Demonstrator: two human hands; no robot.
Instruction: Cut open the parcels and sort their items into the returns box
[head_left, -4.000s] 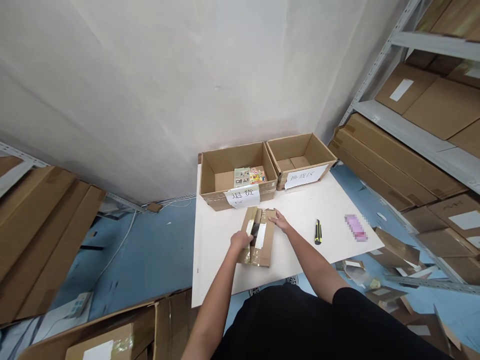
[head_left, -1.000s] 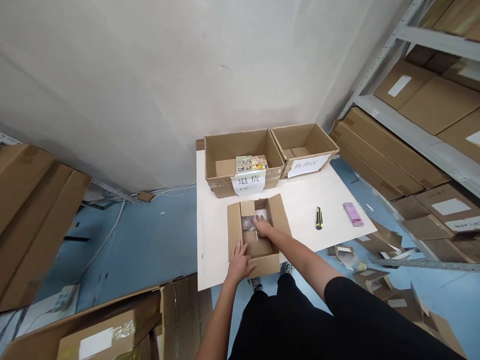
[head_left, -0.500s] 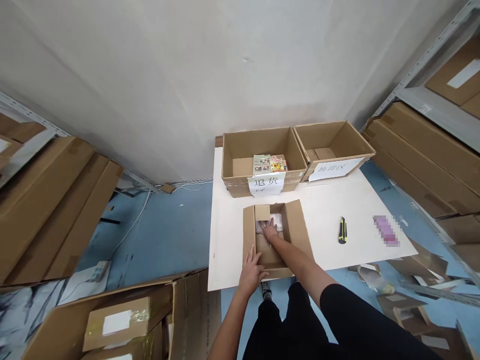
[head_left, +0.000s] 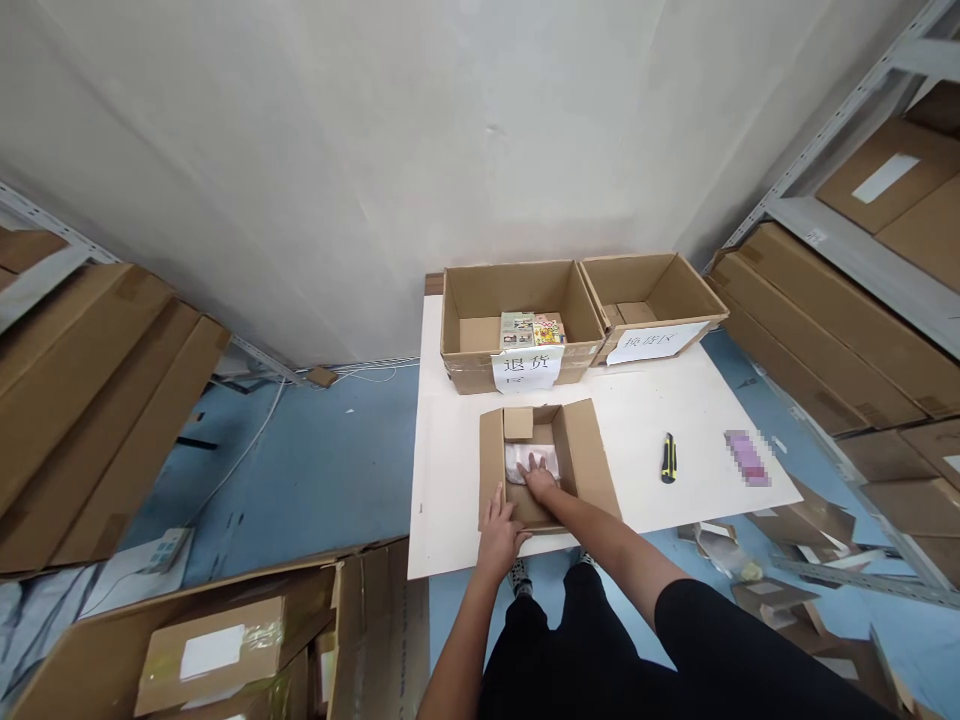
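Observation:
A small cardboard box (head_left: 592,460) lies on the white table (head_left: 450,480) in front of me with its flaps folded out. My right hand (head_left: 537,476) reaches inside it, fingers spread flat on a pale plastic-wrapped packet (head_left: 519,462) at the bottom. My left hand (head_left: 498,522) rests on the box's near-left corner with its fingers apart, steadying it.
Two open cartons stand at the table's far edge: the left one (head_left: 469,300) holds colourful small packs (head_left: 532,329), the right one (head_left: 679,290) bears a paper label. A yellow-black utility knife (head_left: 667,457) and a pink object (head_left: 747,457) lie to the right. Stacked cartons flank both sides.
The box, closed and taped four seconds ago, now lies open. My right hand has gone into it and slid back toward me over the packet; my left hand stays at the near-left corner.

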